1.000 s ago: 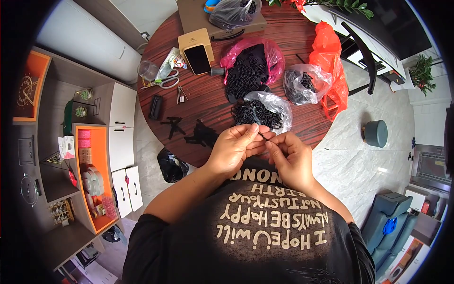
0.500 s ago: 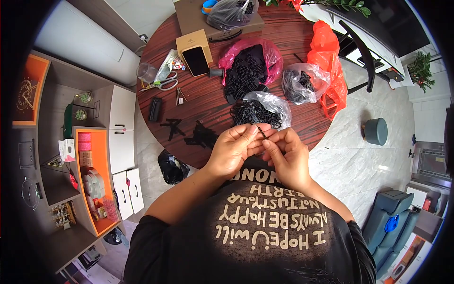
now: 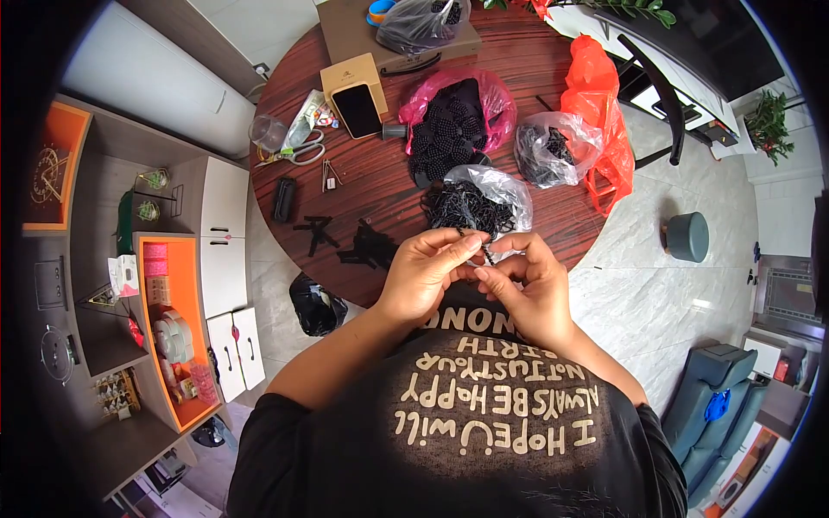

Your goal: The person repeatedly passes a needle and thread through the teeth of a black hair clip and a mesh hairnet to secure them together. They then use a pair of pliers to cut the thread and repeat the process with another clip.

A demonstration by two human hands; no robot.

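My left hand (image 3: 423, 274) and my right hand (image 3: 528, 289) meet at the near edge of a round dark wooden table (image 3: 371, 186). Both pinch one small black plastic piece (image 3: 486, 252) between thumbs and fingertips. Just beyond the fingers lies a clear bag of black plastic pieces (image 3: 475, 203). A small heap of loose black pieces (image 3: 367, 250) sits on the table left of my left hand.
Farther back are a pink bag of black round grids (image 3: 453, 121), a clear bag (image 3: 553, 147), a red bag (image 3: 596, 112), a phone on a box (image 3: 356, 108), scissors (image 3: 298, 154) and a black clip (image 3: 283, 198). Shelves stand left; a grey stool (image 3: 687, 238) stands right.
The right hand's fingers have curled and shifted slightly down around the black piece. My left hand stays almost still, pinching the same piece.
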